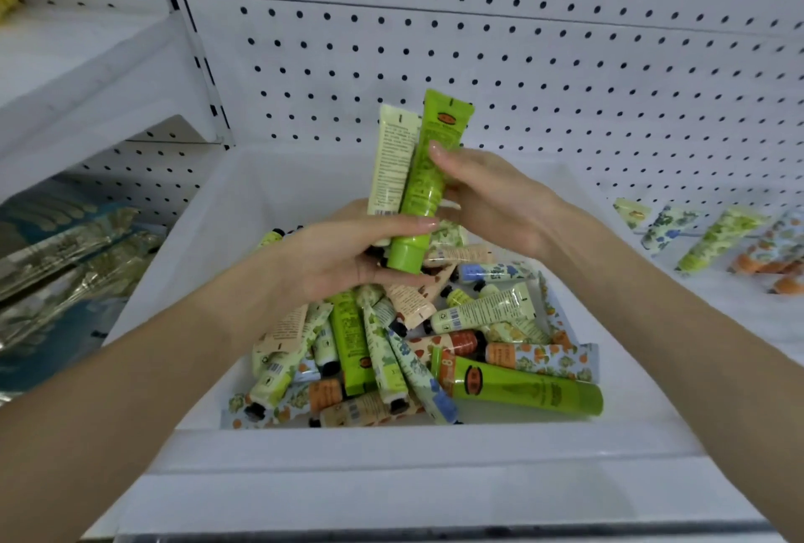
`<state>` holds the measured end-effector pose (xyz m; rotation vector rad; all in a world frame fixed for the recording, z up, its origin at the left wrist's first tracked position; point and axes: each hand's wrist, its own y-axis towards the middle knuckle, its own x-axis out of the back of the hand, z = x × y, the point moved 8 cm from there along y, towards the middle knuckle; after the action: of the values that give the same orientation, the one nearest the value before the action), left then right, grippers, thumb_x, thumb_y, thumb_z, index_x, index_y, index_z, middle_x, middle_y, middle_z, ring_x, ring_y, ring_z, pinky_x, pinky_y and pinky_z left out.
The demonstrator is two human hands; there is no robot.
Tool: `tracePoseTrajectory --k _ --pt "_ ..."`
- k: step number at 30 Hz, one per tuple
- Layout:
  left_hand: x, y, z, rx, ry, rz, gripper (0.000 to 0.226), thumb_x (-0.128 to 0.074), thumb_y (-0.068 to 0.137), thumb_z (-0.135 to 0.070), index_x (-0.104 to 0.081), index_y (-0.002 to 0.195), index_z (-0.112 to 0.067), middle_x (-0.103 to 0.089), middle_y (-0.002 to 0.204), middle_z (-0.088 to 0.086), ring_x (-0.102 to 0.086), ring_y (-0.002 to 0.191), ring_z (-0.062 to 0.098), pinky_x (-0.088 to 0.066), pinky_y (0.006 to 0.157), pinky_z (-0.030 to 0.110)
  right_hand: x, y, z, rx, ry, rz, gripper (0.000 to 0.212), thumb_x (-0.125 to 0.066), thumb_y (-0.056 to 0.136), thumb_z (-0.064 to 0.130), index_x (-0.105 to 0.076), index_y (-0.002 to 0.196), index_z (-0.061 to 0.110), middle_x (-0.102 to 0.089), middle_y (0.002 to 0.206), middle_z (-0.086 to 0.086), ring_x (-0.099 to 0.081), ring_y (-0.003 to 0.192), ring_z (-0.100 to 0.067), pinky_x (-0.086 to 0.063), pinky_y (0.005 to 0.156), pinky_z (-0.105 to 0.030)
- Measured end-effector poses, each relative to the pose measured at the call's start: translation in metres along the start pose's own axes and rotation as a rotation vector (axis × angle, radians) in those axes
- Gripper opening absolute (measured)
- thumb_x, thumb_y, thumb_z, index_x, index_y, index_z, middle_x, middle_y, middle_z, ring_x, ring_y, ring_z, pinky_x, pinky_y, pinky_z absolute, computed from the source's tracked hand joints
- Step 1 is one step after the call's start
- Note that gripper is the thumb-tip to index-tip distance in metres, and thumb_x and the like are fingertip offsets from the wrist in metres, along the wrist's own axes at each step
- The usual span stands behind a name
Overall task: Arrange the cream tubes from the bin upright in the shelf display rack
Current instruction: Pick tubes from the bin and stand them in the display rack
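A white bin point(209, 237) sits on the shelf and holds several cream tubes point(435, 351) lying in a heap. Above the heap, my left hand point(348, 255) grips a bright green tube point(424, 181) and a cream-coloured tube point(391, 163) near their caps, both standing caps down. My right hand point(491, 198) comes in from the right, its fingertips and thumb pinching the green tube at mid-length. Several tubes point(713, 237) stand leaning in the display rack at the far right.
A white pegboard wall point(522, 63) rises behind the bin. At the left, a lower shelf holds silvery and blue packets point(65, 264). A white shelf point(65, 59) juts out at upper left. The shelf's front edge point(391, 512) runs below the bin.
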<state>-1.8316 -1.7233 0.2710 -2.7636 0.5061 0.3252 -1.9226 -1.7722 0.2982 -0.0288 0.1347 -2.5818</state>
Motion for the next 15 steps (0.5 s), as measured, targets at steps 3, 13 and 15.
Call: tracePoseTrajectory --k 3,13,15 --pt "0.013 0.000 -0.009 -0.037 -0.065 -0.099 0.039 -0.071 0.065 -0.013 -0.063 0.102 -0.020 -0.075 0.086 -0.002 -0.072 0.082 0.014 -0.060 0.068 0.036 0.032 0.000 -0.004 -0.038 -0.312 -0.099 0.047 -0.057 0.080 0.051 -0.062 0.110 0.016 -0.069 0.107 0.002 -0.066 0.098 -0.010 -0.049 0.093 -0.028" --pt "0.029 0.002 -0.005 0.013 -0.127 -0.215 0.042 -0.071 0.070 -0.010 -0.060 0.110 -0.014 -0.059 0.111 0.006 -0.062 0.098 0.020 -0.060 0.069 0.039 0.042 -0.022 -0.077 -0.569 -1.158 0.412 0.034 -0.079 0.072 0.039 -0.065 0.093 0.016 -0.058 0.082 0.013 -0.058 0.084 -0.011 -0.051 0.079 -0.028" --pt "0.029 0.002 -0.004 0.013 -0.111 -0.208 0.043 -0.071 0.071 -0.010 -0.060 0.111 -0.016 -0.060 0.111 0.005 -0.062 0.100 0.020 -0.059 0.076 0.043 0.040 -0.025 -0.082 -0.612 -1.190 0.450 0.033 -0.078 0.075 0.034 -0.058 0.093 0.016 -0.047 0.074 0.017 -0.048 0.068 0.000 -0.044 0.064 -0.018"
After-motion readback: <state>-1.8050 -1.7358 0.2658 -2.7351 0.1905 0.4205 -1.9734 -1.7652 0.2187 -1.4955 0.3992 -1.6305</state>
